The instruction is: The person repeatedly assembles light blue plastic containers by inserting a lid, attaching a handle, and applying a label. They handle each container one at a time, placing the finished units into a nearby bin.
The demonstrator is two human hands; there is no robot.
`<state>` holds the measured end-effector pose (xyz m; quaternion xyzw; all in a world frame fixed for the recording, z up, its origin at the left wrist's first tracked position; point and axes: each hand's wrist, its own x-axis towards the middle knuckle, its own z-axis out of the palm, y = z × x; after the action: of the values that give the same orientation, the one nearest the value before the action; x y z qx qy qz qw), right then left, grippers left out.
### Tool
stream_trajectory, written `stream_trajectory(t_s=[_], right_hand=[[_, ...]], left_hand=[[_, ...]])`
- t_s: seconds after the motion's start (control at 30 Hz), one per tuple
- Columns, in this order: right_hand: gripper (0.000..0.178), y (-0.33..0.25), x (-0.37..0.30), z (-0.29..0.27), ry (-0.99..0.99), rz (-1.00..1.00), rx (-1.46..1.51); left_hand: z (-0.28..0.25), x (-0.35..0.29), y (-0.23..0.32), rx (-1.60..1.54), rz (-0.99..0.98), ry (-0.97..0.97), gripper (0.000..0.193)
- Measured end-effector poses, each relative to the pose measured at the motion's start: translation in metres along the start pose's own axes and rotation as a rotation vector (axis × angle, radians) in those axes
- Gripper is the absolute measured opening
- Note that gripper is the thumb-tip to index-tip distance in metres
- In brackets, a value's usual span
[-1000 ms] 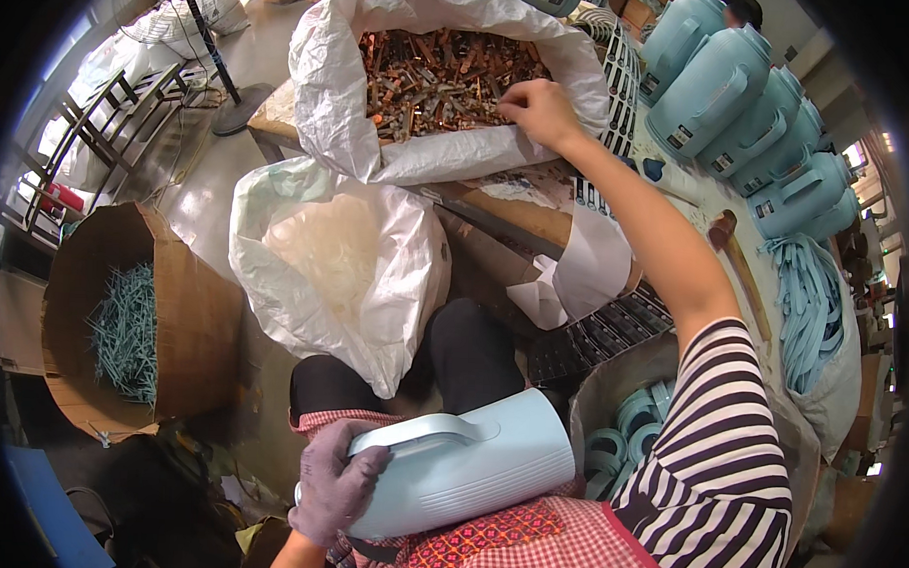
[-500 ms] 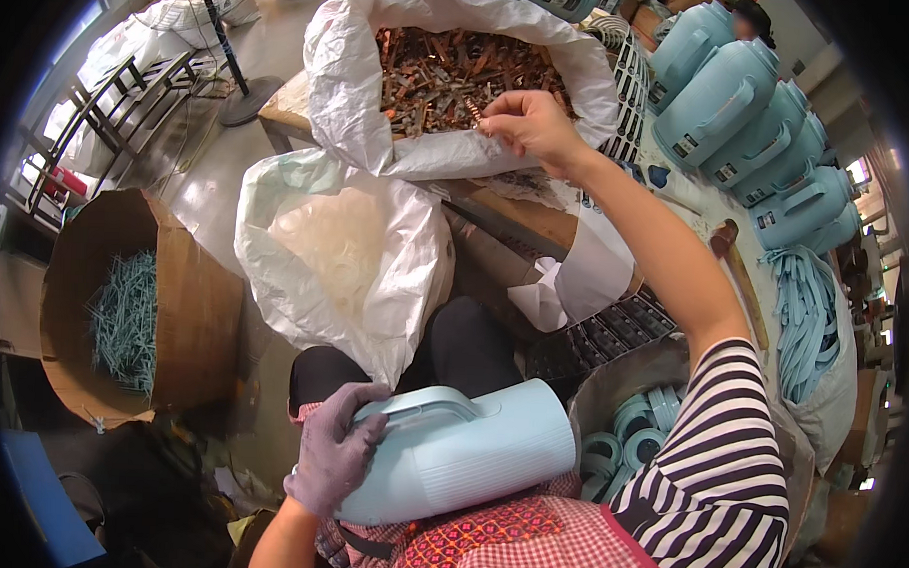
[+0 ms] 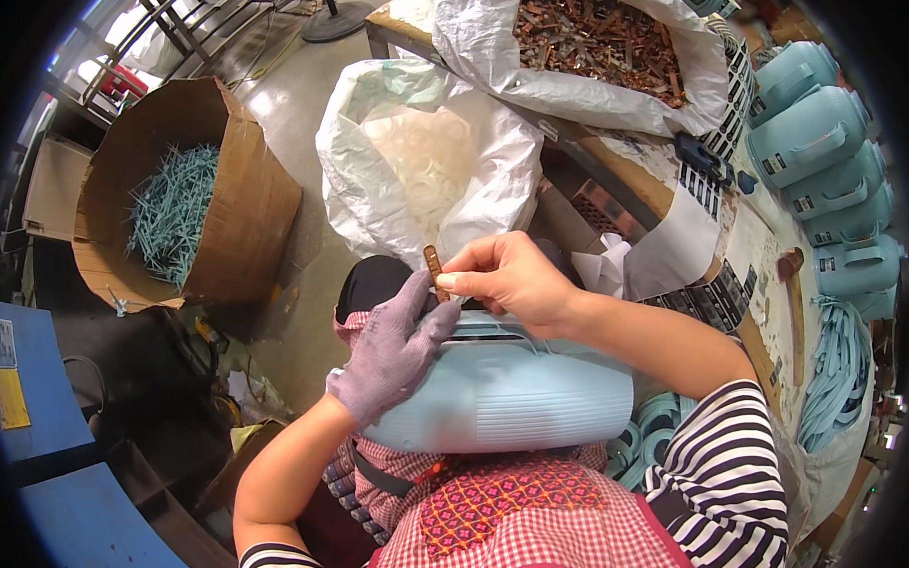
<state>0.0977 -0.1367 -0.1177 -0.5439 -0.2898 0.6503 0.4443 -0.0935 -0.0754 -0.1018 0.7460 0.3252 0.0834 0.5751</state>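
A light blue ribbed plastic jug body point(image 3: 531, 397) lies on its side across my lap, its handle side facing away from me. My gloved left hand point(image 3: 390, 344) rests against its left end, with thumb and fingers closing at the lower part of a narrow copper-coloured metal strip point(image 3: 432, 261). From the other side, my bare right hand point(image 3: 507, 284) pinches the same strip between thumb and forefinger, just above the handle. Both hands nearly meet there and hide the strip's lower end. Beyond them is a white sack point(image 3: 339, 150) of pale translucent rings.
A larger white sack point(image 3: 473, 44) of copper-coloured strips lies on the bench. Several blue jugs point(image 3: 815, 136) stand at right, near a hammer point(image 3: 794, 306) and bundled blue straps point(image 3: 826, 382). A cardboard drum point(image 3: 252, 202) with thin blue pieces stands left, blue metal panels point(image 3: 41, 380) nearer.
My right hand has come from the sack of strips to my left hand, carrying a strip. My left fingers have shifted from the jug's handle to the strip. The view has turned.
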Motion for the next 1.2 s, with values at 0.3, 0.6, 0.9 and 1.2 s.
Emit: stream_trajectory(t_s=[0.3, 0.6, 0.9, 1.2], right_hand=[[0.02, -0.023, -0.007, -0.023, -0.096, -1.033, -1.512], [0.019, 0.019, -0.039, -0.005, 0.184, -1.028, -1.304], [0.019, 0.03, -0.034, 0.001, 0.212, -0.943, -1.188], [0.026, 0.047, -0.122, -0.085, 0.119, -0.071, -0.032]], left_hand=[[-0.003, 0.015, -0.009, -0.055, 0.003, -0.104, 0.028], [-0.012, 0.024, -0.014, -0.163, -0.066, -0.18, 0.039], [-0.006, 0.019, -0.024, -0.184, -0.048, -0.114, 0.041], [-0.03, 0.034, 0.014, -0.191, 0.06, -0.534, 0.067]])
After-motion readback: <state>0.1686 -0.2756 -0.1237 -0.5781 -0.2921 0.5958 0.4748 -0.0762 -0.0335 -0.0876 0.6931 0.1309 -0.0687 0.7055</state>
